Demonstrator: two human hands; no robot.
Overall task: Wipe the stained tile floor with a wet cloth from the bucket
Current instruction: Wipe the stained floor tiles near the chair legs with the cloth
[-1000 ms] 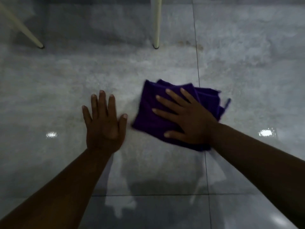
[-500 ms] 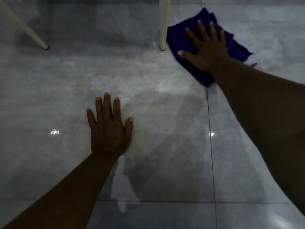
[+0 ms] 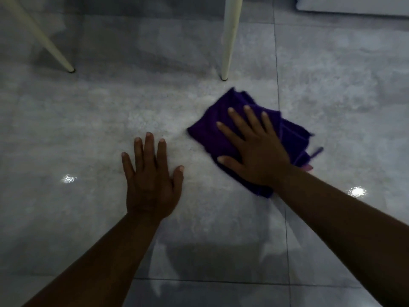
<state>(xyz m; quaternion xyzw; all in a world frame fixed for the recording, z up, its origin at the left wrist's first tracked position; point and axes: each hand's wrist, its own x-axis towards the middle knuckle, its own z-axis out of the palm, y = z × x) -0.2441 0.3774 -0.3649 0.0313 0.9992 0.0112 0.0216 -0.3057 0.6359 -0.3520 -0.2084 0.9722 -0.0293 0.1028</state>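
Note:
A folded purple cloth (image 3: 212, 129) lies flat on the grey tile floor (image 3: 110, 120), right of centre. My right hand (image 3: 254, 151) presses down on it, palm flat and fingers spread, covering its middle. A corner of the cloth sticks out to the right of the hand. My left hand (image 3: 150, 180) rests flat on the bare, wet-looking tile to the left of the cloth, fingers apart, holding nothing. No bucket is in view.
Two cream furniture legs stand on the floor beyond the hands, one slanted leg (image 3: 44, 41) at the far left and one upright leg (image 3: 229, 41) just above the cloth. A white object's edge (image 3: 354, 5) shows at the top right. Grout lines cross the floor.
My right hand pushed the cloth far forward beside the upright leg, then pulled it back toward me to the right of my left hand. The left hand stayed planted.

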